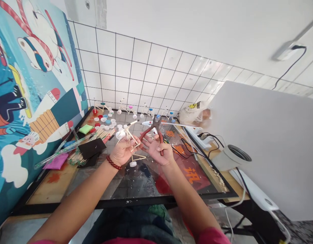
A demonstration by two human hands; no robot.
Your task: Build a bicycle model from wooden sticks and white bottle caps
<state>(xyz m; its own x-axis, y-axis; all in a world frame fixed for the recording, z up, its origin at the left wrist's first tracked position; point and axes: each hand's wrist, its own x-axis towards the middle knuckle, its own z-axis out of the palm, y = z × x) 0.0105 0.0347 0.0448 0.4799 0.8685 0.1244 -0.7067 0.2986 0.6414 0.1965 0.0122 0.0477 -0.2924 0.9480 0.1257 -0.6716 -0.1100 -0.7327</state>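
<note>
left hand (123, 150): fingers pinched on a wooden-stick frame with white bottle caps (120, 135), at its 1 o'clock. right hand (160, 151): palm up, thumb hooked over one handle of red-handled pliers (155, 124), handles spread, head toward 12. second stick frame (133, 164) on glass tabletop (115, 188), 4 o'clock from left hand. loose bottle caps (108, 122) at 11.

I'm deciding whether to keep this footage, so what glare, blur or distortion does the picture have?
Head view throughout: bright, diffuse light; shiny patches on the tiled wall toward the right; reflections in the glossy tabletop; the plastic bag soft at its right edge; the pliers readable in the right hand; the wide lens seemingly stretching the cartoon polar-bear panel at left.
</note>
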